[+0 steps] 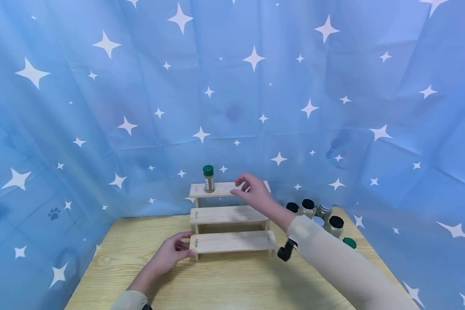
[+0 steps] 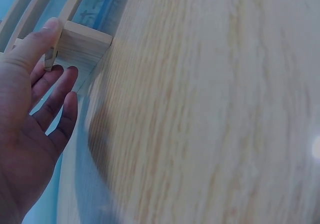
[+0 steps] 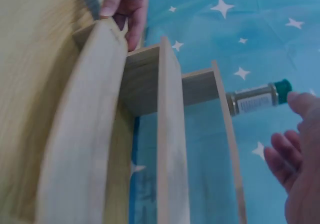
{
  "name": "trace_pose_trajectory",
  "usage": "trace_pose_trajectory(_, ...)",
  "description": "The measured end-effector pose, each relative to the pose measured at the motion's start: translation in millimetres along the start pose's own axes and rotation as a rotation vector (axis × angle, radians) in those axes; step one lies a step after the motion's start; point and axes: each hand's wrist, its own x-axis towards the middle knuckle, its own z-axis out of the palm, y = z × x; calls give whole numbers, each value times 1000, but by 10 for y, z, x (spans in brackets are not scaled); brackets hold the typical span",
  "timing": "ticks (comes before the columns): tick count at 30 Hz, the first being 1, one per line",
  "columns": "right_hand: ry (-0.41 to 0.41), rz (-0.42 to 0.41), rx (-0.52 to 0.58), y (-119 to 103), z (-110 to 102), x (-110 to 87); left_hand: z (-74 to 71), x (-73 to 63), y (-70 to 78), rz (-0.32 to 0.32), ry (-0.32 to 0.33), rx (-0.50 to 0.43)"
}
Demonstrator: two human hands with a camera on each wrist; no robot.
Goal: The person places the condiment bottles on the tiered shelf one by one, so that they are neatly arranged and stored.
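A three-tier wooden shelf rack [image 1: 232, 242] stands on the table in the head view. My left hand [image 1: 168, 256] pinches the left end of its lowest tier, thumb above and fingertips beneath, as the left wrist view shows. On the top tier, toward its left end, a spice jar [image 1: 209, 182] with a green lid and a white label stands upright. To the right of that jar, my right hand [image 1: 253, 191] hovers over the top tier with loosely bent fingers and nothing in them. In the right wrist view its fingertips appear near the jar's lid [image 3: 283, 91], apart from it.
Several jars with black or pale lids, such as a black-lidded jar [image 1: 335, 225], cluster on the table right of the rack, partly behind my right arm. A green lid [image 1: 349, 243] shows beside them. A blue starry curtain [image 1: 232, 86] hangs close behind the rack.
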Motion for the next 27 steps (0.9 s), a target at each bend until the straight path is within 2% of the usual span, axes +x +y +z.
trace_pose_trajectory(4,-55,2,-4,35,-248,-336,-9,6,-11,-2,-2,-17)
trace_pose_trajectory(7,-64,27,-39,47,-422,-576,-7,3,-12,-4,0,-26)
trace_pose_trajectory(16,35,74,-135,185,-834,-1155,-5,-10,-7,-3,2,-28)
trace_pose_trajectory(21,78,144,-206,274,-1057,-1510,0,-10,-10,-10,0,-14)
trace_pose_trajectory(27,164,180,-221,414,-1241,-1853,-1,-12,-7,3,6,-7)
